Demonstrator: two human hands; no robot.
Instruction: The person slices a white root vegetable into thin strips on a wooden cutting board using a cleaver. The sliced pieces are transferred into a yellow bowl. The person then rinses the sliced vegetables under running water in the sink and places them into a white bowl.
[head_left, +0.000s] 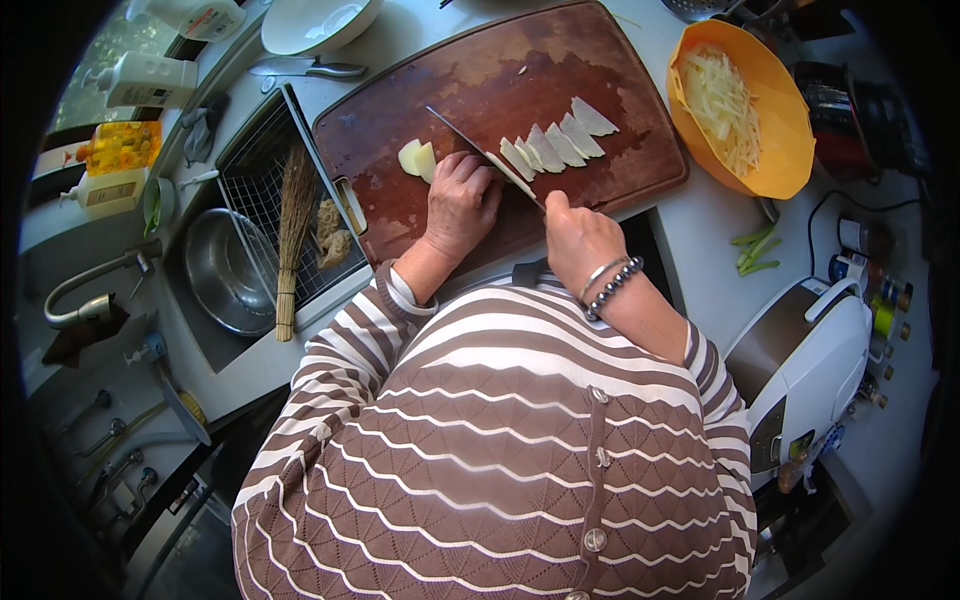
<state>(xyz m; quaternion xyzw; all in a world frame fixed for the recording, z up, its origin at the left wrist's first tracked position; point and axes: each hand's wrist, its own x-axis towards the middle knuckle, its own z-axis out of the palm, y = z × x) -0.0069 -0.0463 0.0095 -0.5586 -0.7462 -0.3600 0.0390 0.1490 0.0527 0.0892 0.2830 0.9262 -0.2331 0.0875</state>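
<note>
My right hand (585, 236) grips a kitchen knife (459, 133), its blade pointing up and left across a brown cutting board (420, 82). A thin pale slice (511, 175) lies along the blade's right side. Curled fingers of my left hand (463, 196) press down just left of the blade, over a pale vegetable piece that they mostly hide. Two peeled, pale vegetable chunks (417, 159) sit beside those fingers, one partly covered by them. To the right of the knife, several thin vegetable slices (556, 144) lean in an overlapping row.
An orange basin (780, 154) of pale shreds (724, 112) stands right of the board. Left are a sink with a steel bowl (229, 270), a wire rack with a straw brush (294, 210), and another knife (307, 67). Green stalks (757, 249) and a rice cooker (799, 360) stand right.
</note>
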